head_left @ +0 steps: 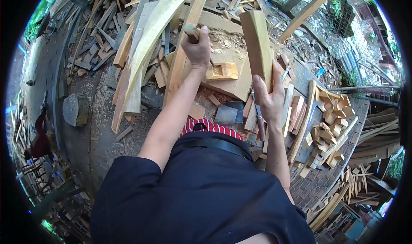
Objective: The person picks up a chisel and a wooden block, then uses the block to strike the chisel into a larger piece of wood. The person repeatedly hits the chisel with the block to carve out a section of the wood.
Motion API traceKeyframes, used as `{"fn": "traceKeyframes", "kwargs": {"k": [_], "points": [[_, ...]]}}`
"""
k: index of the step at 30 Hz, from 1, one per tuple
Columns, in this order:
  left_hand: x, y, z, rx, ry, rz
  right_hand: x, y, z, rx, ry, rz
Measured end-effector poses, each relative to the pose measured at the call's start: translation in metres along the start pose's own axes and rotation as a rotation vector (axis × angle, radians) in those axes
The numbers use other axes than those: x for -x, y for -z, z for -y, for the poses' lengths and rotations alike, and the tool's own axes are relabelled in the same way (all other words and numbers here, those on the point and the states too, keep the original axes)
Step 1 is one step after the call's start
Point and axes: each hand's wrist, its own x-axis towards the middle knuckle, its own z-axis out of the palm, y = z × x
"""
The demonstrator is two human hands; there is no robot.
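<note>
My left hand (197, 50) is wrapped round the handle of a chisel (191, 31), whose blade points down toward a small wooden block (222, 71). A square recess shows in the top of that block, which rests on a larger wooden work block (242, 84). My right hand (270, 99) grips the lower end of a thick squared wooden billet (258, 44), raised upright to the right of the small block. Wood chips lie behind the small block.
Long boards (148, 42) lean at the left. Cut wooden pieces (328, 130) are heaped at the right. A grey metal plate (226, 114) lies before my waist. A stump (76, 110) stands far left, and scrap wood covers the ground behind.
</note>
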Motion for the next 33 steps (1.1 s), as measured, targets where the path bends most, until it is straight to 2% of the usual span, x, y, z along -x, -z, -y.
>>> {"fn": "traceKeyframes", "kwargs": {"k": [4, 8, 12, 15, 17, 18, 20, 21, 24, 26, 30, 31, 32, 33], "points": [[0.008, -0.004, -0.009, 0.111, 0.086, 0.011, 0.009, 0.0, -0.02, 0.026, -0.052, -0.017], [0.015, -0.006, -0.002, 0.086, 0.04, -0.052, 0.011, -0.002, -0.024, 0.045, -0.03, -0.039], [0.016, -0.005, 0.008, 0.089, 0.027, -0.022, 0.012, 0.001, -0.025, 0.05, -0.065, -0.029], [0.015, 0.0, 0.018, 0.039, 0.022, -0.011, 0.008, -0.001, -0.02, -0.011, -0.097, -0.001], [0.017, 0.0, 0.029, -0.165, -0.122, 0.035, 0.002, 0.0, -0.003, -0.121, -0.091, 0.003], [0.02, -0.004, 0.029, -0.167, -0.122, 0.033, -0.001, 0.003, 0.011, -0.164, -0.196, 0.034], [0.03, -0.015, 0.02, -0.22, -0.263, 0.089, -0.008, 0.002, 0.032, -0.134, 0.094, -0.075], [0.036, -0.021, 0.015, -0.271, -0.251, 0.093, -0.01, 0.003, 0.036, -0.302, 0.047, -0.039], [0.049, -0.033, 0.008, -0.271, -0.356, 0.196, -0.014, -0.006, 0.043, -0.31, 0.208, -0.089], [0.057, -0.027, 0.02, -0.384, -0.344, 0.298, -0.022, -0.003, 0.031, 0.208, 0.111, 0.114], [0.065, -0.028, 0.019, -0.364, -0.302, 0.362, -0.023, 0.005, 0.027, 0.171, 0.227, -0.024], [0.065, -0.031, 0.015, -0.356, -0.404, 0.38, -0.018, 0.005, 0.031, -0.005, 0.193, -0.082], [0.066, -0.032, 0.024, -0.368, -0.503, 0.364, -0.019, 0.006, 0.029, -0.02, 0.333, -0.17], [0.067, -0.031, 0.022, -0.396, -0.487, 0.393, -0.016, 0.001, 0.021, -0.023, 0.318, -0.16]]}}
